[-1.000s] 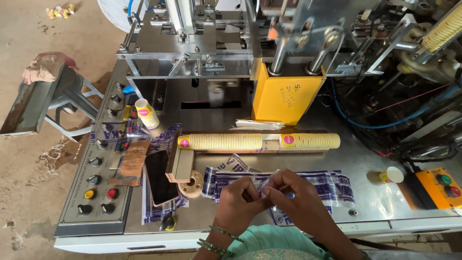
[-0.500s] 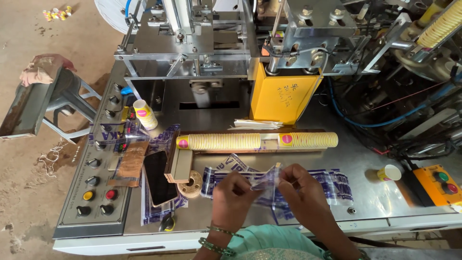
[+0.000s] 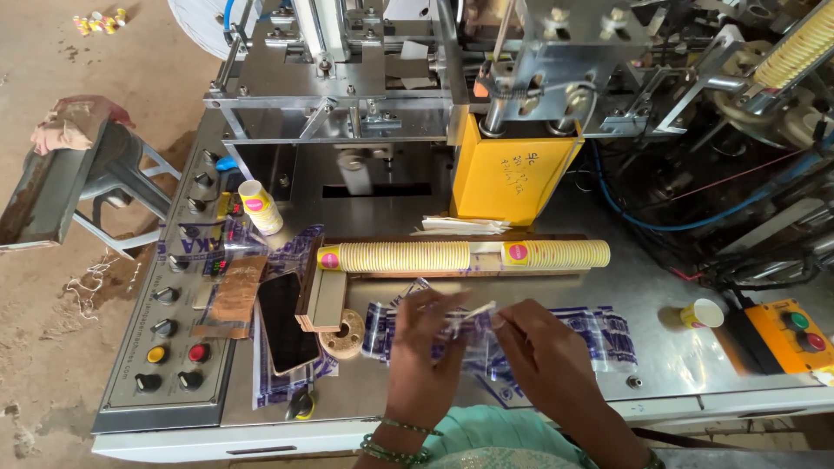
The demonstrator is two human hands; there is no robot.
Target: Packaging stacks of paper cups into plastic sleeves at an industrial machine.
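Observation:
Both my hands hold a clear plastic bag with blue print (image 3: 599,334) that lies flat on the steel machine table (image 3: 660,373). My left hand (image 3: 426,347) pinches the bag's open end from the left. My right hand (image 3: 543,356) pinches the same end from the right, fingers close to the left hand's. Just beyond the hands lies a long row of nested yellow paper cups (image 3: 465,255) on its side, with pink round marks.
A yellow guard box (image 3: 508,178) and cup-forming machinery stand behind the cups. A phone (image 3: 287,321), a tape roll (image 3: 341,334) and a button panel (image 3: 174,347) sit at left. One cup stands at the far left (image 3: 261,207), another small one at right (image 3: 699,314) by an orange switch box (image 3: 790,334).
My hands have drawn the bag's end slightly apart and shifted a little lower and right. The view has tilted down a bit.

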